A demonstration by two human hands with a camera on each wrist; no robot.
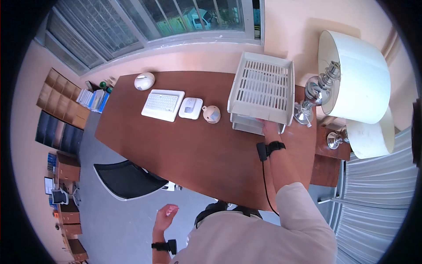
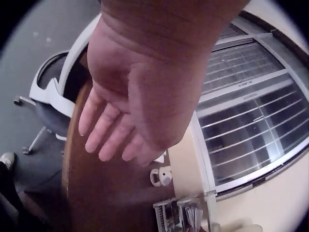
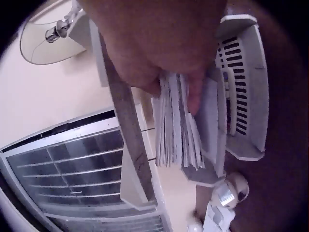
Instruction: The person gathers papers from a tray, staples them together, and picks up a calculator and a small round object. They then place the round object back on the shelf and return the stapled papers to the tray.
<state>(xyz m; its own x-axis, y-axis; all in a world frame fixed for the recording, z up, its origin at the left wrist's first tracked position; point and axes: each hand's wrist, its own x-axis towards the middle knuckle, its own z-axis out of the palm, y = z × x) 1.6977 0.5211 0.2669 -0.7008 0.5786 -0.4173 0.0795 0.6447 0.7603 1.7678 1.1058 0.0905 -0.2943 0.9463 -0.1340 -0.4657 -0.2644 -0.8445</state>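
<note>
A grey tiered desk tray (image 1: 263,83) with a slotted top stands at the right end of the brown desk. My right hand (image 1: 270,126) reaches into its front, below the top tier. The right wrist view shows that hand gripping a thick stack of papers (image 3: 176,128), thumb on one side and fingers on the other, between the tray's tiers. In the head view the stack is mostly hidden. My left hand (image 1: 165,216) hangs over the floor in front of the desk, its fingers (image 2: 111,130) loosely bent and holding nothing.
On the desk (image 1: 189,147) are a white keyboard (image 1: 161,104), a white square device (image 1: 190,108), a beige round piggy-like object (image 1: 211,114) and a white rounded object (image 1: 144,81). A lamp (image 1: 356,77) stands right of the tray. A black chair (image 1: 127,179) is at the desk's front edge.
</note>
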